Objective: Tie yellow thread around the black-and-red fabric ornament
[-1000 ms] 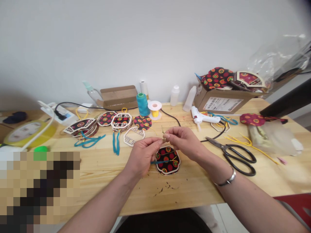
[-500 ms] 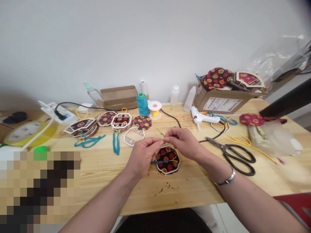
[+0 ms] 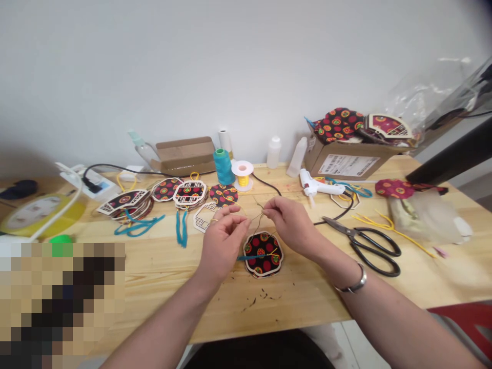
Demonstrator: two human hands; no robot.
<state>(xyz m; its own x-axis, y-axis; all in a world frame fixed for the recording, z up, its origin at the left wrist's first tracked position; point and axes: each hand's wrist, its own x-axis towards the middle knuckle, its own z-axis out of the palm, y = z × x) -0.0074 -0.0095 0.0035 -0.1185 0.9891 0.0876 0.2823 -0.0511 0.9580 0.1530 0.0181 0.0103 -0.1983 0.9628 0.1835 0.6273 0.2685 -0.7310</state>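
Hands pinching thin cord, patterned ornament below, scissors beside, spools behind

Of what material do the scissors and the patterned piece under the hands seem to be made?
Scissors: probably steel blades, grey with a dull sheen; black handles, perhaps plastic or coated metal. Patterned piece: seemingly printed matt cloth, judging by its motifs; its pale rim looks like bare wood.
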